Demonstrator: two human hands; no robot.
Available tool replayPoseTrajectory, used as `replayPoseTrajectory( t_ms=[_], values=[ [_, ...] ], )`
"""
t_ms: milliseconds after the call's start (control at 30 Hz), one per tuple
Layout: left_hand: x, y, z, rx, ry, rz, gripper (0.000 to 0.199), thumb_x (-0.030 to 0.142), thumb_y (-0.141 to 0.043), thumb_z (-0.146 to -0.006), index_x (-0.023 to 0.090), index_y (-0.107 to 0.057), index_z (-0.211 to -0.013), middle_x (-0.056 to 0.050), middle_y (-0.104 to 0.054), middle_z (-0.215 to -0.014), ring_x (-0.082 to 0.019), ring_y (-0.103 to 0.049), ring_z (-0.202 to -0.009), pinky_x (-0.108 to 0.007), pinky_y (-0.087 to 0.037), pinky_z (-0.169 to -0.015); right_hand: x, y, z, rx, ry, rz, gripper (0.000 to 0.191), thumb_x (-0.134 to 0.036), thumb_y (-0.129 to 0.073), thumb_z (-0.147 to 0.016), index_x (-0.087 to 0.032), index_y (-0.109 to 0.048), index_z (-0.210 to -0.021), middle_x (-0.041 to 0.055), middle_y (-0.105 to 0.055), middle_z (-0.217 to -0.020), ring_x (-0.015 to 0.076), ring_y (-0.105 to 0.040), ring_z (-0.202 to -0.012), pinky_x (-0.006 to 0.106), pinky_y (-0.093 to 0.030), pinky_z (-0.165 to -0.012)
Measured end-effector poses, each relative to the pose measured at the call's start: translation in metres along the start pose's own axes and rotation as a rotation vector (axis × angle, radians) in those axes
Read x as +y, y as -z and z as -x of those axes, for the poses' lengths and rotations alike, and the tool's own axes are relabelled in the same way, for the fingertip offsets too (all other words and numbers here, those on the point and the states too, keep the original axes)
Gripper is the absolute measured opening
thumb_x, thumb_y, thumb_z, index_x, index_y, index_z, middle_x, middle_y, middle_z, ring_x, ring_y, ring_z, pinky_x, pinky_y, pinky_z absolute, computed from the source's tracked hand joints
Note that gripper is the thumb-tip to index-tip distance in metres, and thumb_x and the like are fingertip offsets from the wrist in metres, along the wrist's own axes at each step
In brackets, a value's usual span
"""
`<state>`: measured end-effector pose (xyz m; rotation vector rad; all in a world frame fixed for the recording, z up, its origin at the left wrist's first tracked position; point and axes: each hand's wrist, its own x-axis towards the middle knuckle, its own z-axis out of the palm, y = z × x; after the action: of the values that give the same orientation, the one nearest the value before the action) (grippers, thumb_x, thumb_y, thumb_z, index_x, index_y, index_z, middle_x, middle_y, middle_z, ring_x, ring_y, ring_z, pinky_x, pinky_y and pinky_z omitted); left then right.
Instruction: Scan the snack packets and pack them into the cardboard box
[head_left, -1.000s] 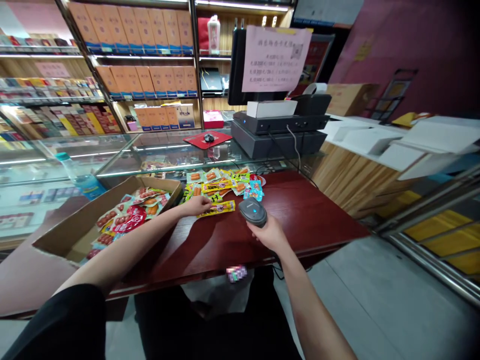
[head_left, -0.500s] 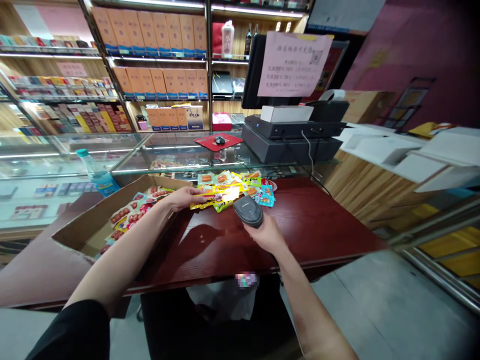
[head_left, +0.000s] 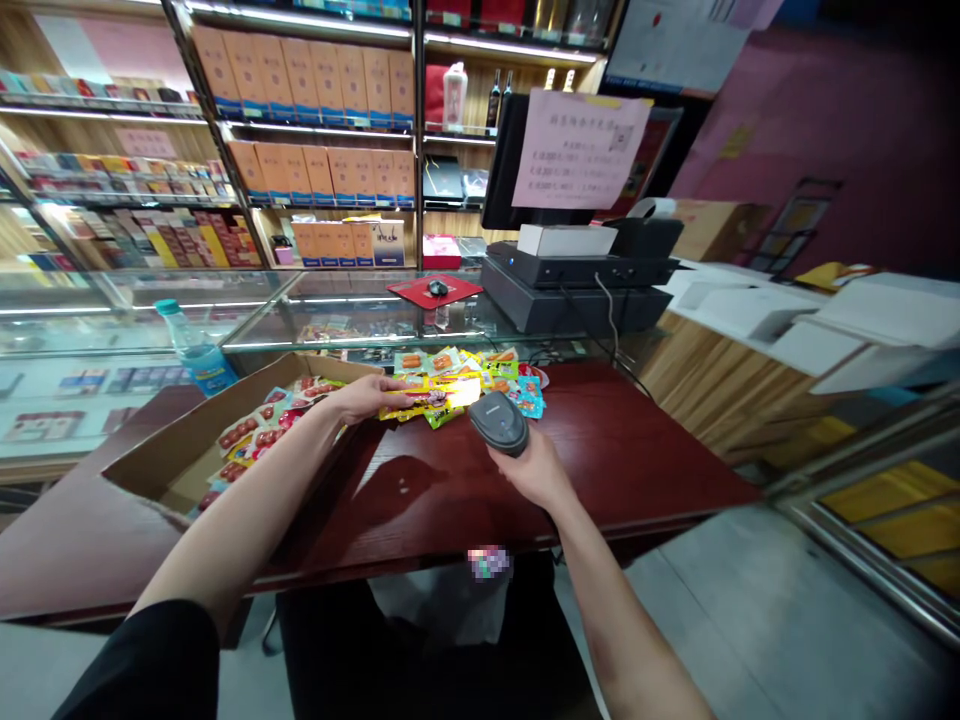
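Note:
My right hand [head_left: 531, 468] is wrapped round a dark grey barcode scanner [head_left: 498, 422], its head pointing at the snack packets. A bright patch of light falls on a yellow snack packet [head_left: 431, 398], whose left end is pinched in my left hand [head_left: 364, 398]. Around and behind it lies a pile of small snack packets [head_left: 442, 360] in yellow, green and clear wrap, with blue packets [head_left: 531, 398] at its right end. To the left, partly behind my left forearm, an open cardboard box [head_left: 169, 470] holds more sausage-like packets [head_left: 259, 438].
A bottle with a teal cap [head_left: 196, 350] stands left behind the box. Beyond the dark red table [head_left: 600, 450] is a glass counter [head_left: 345, 300] with a mouse [head_left: 438, 287] on a red pad. A monitor [head_left: 504, 165] and cash drawer [head_left: 570, 300] stand at back right.
The view has tilted up slightly, so the scene sits a little lower. Both hands keep their hold, and the scanner stays over the table near the packets.

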<state>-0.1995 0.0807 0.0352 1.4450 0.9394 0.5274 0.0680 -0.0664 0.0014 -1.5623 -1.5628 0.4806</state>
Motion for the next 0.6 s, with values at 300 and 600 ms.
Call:
replayPoseTrajectory(
  t_ms=[300, 600],
  values=[
    [0.021, 0.022, 0.02, 0.107, 0.009, -0.079, 0.052, 0.043, -0.085, -0.055, 0.018, -0.075, -0.1, -0.003, -0.07, -0.072, -0.013, -0.06, -0.06, -0.022, -0.045, -0.052, -0.014, 0.006, -0.011, -0.029, 0.083, 0.01, 0.035, -0.034, -0.064, -0.075, -0.016, -0.068, -0.105, 0.0075, -0.074, -0.076, 0.0249, -0.071, -0.077, 0.03, -0.053, -0.066],
    [0.008, 0.103, 0.107, 0.458, 0.067, 0.061, 0.054, 0.037, -0.089, -0.049, 0.015, -0.074, -0.096, -0.009, -0.074, -0.09, -0.018, -0.066, -0.073, -0.025, -0.051, -0.061, -0.038, -0.025, -0.028, -0.093, 0.195, -0.021, 0.033, -0.034, -0.065, -0.074, -0.016, -0.067, -0.102, 0.0079, -0.074, -0.08, 0.0257, -0.07, -0.08, 0.031, -0.052, -0.069]
  ],
)
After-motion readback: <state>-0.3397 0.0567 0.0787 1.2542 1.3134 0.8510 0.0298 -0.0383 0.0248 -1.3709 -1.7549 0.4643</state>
